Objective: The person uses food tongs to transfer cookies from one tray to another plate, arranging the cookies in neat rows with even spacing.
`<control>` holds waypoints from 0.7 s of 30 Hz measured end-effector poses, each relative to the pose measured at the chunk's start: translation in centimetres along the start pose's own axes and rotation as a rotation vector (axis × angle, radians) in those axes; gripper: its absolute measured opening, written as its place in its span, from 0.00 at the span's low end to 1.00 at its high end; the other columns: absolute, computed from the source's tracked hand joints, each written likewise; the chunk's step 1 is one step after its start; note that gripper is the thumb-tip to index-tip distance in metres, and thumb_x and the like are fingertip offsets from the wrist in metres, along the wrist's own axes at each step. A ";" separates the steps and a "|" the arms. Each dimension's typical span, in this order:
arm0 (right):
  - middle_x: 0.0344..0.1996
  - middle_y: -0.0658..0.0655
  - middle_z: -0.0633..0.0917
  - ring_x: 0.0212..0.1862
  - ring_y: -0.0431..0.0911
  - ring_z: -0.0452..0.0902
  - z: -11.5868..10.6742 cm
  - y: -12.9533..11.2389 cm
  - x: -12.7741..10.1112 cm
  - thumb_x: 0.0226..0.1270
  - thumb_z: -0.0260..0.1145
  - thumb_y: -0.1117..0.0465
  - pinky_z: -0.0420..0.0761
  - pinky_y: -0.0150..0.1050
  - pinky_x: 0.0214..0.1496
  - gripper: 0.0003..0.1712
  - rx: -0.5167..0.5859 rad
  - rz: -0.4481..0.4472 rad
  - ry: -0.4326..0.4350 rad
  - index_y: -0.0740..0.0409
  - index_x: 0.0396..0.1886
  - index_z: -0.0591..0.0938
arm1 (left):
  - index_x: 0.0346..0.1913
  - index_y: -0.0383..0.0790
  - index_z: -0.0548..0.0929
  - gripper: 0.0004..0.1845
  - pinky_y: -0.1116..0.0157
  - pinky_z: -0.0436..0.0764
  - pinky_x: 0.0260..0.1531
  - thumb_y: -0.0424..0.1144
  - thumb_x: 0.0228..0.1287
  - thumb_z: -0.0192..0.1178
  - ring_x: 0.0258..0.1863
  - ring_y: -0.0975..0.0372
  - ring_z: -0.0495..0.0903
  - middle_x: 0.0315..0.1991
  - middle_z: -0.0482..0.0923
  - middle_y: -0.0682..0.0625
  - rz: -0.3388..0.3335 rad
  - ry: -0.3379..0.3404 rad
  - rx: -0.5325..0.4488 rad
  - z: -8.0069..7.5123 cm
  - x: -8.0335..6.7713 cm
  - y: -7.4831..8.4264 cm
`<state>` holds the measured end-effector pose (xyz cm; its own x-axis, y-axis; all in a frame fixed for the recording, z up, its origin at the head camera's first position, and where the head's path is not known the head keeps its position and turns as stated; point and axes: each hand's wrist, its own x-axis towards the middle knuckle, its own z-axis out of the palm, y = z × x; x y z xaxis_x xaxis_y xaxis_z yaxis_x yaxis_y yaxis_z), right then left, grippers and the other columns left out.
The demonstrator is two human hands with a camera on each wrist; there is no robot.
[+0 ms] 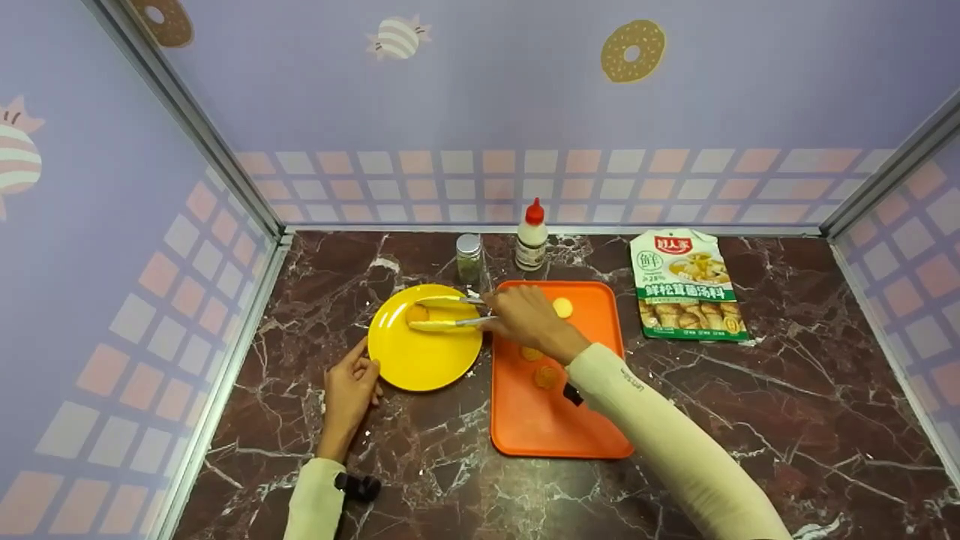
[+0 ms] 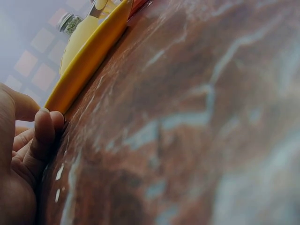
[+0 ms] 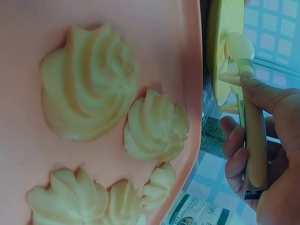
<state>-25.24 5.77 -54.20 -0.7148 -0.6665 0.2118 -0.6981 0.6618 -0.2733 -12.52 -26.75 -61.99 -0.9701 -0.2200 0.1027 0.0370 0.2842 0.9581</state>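
The right hand point(image 1: 525, 319) is clenching tongs point(image 1: 450, 313) around a piped cookie point(image 1: 417, 313) over the yellow plate point(image 1: 420, 360), likely light and crumbly, needing gentle side pressure, while the left hand point(image 1: 351, 390), loosely curled and grasping nothing, is touching the plate's rim.

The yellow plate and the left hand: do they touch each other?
Touching. In the left wrist view the curled fingers of the left hand press against the rim of the yellow plate with no gap; the head view agrees.

A dark red marble countertop point(image 1: 787, 405) with white veining sits boxed in by lavender panels point(image 1: 495, 90) printed with doughnuts, striped sweets and pink-and-white tile squares, joined at the corners by metal framing strips point(image 1: 225, 161).
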 end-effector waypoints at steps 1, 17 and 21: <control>0.25 0.57 0.85 0.23 0.49 0.72 0.0 0.0 0.0 0.72 0.79 0.45 0.74 0.46 0.23 0.22 -0.001 0.000 0.002 0.61 0.45 0.91 | 0.79 0.29 0.74 0.28 0.69 0.78 0.12 0.27 0.80 0.60 0.14 0.60 0.78 0.30 0.84 0.36 0.001 -0.001 0.000 0.0 0.0 0.0; 0.28 0.57 0.86 0.25 0.48 0.73 0.0 0.1 -0.2 0.75 0.77 0.45 0.79 0.49 0.27 0.25 0.040 0.009 -0.007 0.63 0.53 0.91 | 0.79 0.29 0.74 0.28 0.69 0.77 0.11 0.26 0.79 0.61 0.13 0.59 0.76 0.29 0.83 0.34 -0.023 0.022 -0.011 0.3 0.0 0.0; 0.31 0.57 0.88 0.26 0.50 0.77 -0.4 0.1 -0.4 0.75 0.76 0.45 0.81 0.50 0.28 0.24 0.037 0.002 0.005 0.62 0.54 0.91 | 0.79 0.28 0.74 0.28 0.69 0.77 0.11 0.26 0.79 0.61 0.13 0.60 0.77 0.28 0.83 0.35 -0.019 0.018 -0.012 0.1 0.0 0.0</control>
<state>-25.00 6.24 -53.98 -0.7162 -0.6637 0.2160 -0.6950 0.6496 -0.3082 -12.56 -26.64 -62.01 -0.9661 -0.2420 0.0895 0.0220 0.2686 0.9630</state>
